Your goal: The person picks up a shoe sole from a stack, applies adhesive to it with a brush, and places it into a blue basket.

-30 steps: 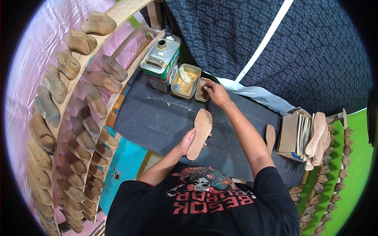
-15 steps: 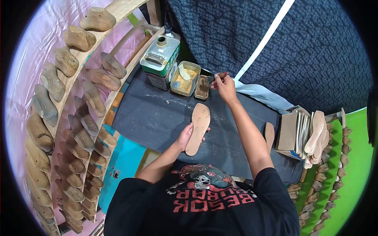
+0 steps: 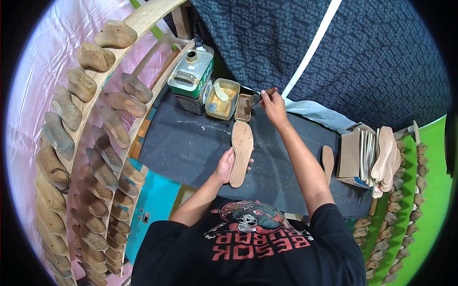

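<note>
Left hand (image 3: 224,168) grips the tan insole (image 3: 241,151) at its heel end, centre frame over the dark worktop (image 3: 191,143). Right hand (image 3: 273,106) pinches a brush (image 3: 265,93) by the small tray (image 3: 243,107), upper centre. Shirt (image 3: 257,243) print shows "BESOK", upside down; can (image 3: 191,78) label is too small to read.

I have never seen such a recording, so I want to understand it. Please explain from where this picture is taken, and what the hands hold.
There is no machine: a person works with bare hands. The camera sits on the person's head and looks down at them. The left hand holds a tan insole. The right hand holds a small brush near a little brown tray. On the dark work surface also stand a yellowish tin and a green and white can. A second insole lies to the right, beside a stack of insoles. Wooden shoe forms fill the rack on the left.
</note>
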`<state>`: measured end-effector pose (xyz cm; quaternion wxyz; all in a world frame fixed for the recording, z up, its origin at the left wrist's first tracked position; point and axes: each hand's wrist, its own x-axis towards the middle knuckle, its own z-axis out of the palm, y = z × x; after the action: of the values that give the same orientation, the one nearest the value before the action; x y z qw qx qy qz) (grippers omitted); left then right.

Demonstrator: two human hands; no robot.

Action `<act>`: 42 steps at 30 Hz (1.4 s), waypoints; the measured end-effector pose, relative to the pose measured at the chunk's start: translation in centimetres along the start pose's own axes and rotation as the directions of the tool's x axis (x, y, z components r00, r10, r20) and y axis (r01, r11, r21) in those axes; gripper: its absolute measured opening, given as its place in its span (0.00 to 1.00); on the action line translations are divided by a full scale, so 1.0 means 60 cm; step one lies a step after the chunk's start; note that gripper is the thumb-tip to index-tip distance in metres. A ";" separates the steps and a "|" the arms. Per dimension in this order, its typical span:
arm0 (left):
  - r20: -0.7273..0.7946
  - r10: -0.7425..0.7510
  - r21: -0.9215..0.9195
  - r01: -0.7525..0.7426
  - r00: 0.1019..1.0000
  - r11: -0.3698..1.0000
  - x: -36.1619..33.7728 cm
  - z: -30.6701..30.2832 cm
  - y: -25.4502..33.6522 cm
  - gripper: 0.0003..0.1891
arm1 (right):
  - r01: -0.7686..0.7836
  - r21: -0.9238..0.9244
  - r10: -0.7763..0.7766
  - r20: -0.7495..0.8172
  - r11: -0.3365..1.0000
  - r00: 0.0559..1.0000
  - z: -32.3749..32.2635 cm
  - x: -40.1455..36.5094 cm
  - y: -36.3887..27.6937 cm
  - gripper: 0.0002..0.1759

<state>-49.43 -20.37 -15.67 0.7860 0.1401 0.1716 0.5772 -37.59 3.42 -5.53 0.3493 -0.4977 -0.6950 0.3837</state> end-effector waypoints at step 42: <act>0.193 -0.082 -0.301 0.138 0.978 0.944 0.034 0.056 -0.007 0.41 | -0.021 0.511 0.069 -0.074 0.859 0.995 -0.067 -0.204 -0.015 0.21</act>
<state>-47.10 -18.63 -13.04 0.8415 0.0552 0.0148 0.5372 -31.28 -7.78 -4.17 0.4903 -0.4206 -0.5407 0.5389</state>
